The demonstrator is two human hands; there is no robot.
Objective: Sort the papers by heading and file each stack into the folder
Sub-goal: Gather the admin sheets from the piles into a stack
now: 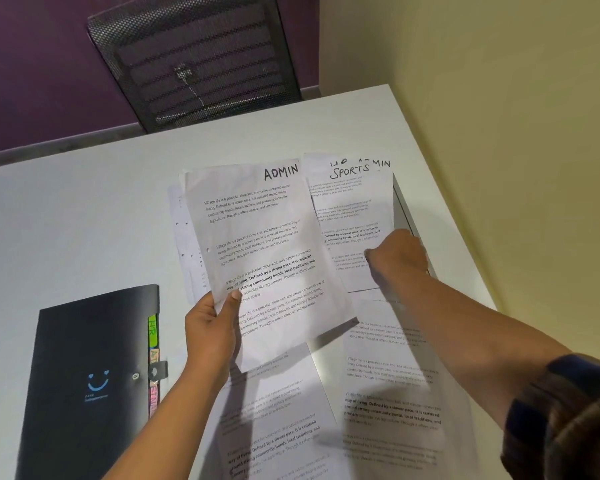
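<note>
On the white table [84, 209], toward its far right corner, the sorting is under way. The left hand [210, 336] holds the ADMIN sheet [257, 237] up off the surface by its lower left edge, thumb [235, 299] pressed on the printed face and fingers hidden behind; this sheet covers most of another punched sheet [187, 244] lying beneath it. Just to its right lies the SPORTS sheet [347, 202], on top of more sheets whose headings peek out above it. The right hand [399, 254] sits on that sheet's right side with fingers curled under, seen from the back, so I cannot tell whether it grips the paper or only presses it. More papers [388, 393] are spread below the forearms, nearest the person, partly shaded by the arms. The black folder [84, 358] lies shut at the left, apart from the sheets, with coloured tabs [152, 330] sticking out along its right edge. A mesh chair [194, 64] stands behind the table, a yellow wall [499, 98] runs along the right, and a dark sleeve [568, 410] shows at the lower right.
</note>
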